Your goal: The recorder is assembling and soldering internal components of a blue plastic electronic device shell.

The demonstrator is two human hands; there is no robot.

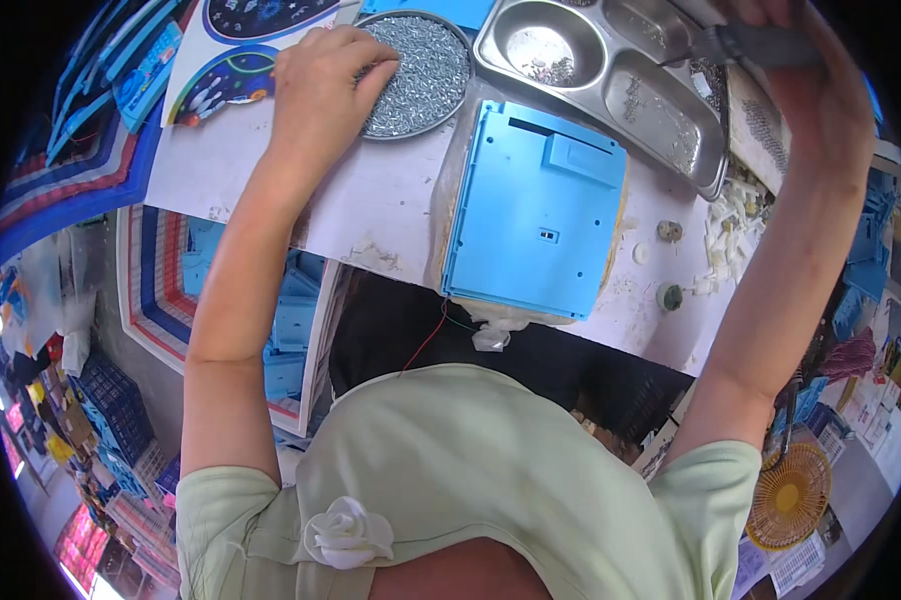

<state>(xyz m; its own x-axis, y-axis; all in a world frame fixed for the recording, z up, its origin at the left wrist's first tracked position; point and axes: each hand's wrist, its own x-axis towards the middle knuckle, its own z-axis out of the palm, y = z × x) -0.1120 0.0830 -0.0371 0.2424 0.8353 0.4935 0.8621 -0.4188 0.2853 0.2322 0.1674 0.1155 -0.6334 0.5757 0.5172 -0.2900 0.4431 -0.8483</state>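
Observation:
My left hand [326, 85] is at the left side of a round grey tray [468, 95] full of small silver screws [421, 75]. Its thumb and fingers are closed together at the screws; whatever is pinched there is hidden. At the upper right, my right hand [786, 85] is wrapped round a dark electric screwdriver [766, 46], whose thin bit points left over a compartmented steel tray [716, 185]. Between my arms, a light blue plastic housing [536, 215] lies flat on the white table [366, 205], with a small black switch near its middle.
White plastic bits [739, 235] are scattered right of the housing, near a small green-topped round part [670, 296]. A red wire [428, 338] hangs over the table's near edge. Printed space-themed sheets [226, 80] lie far left. Striped bags [151, 270] hold blue parts. A yellow basket [791, 495] stands lower right.

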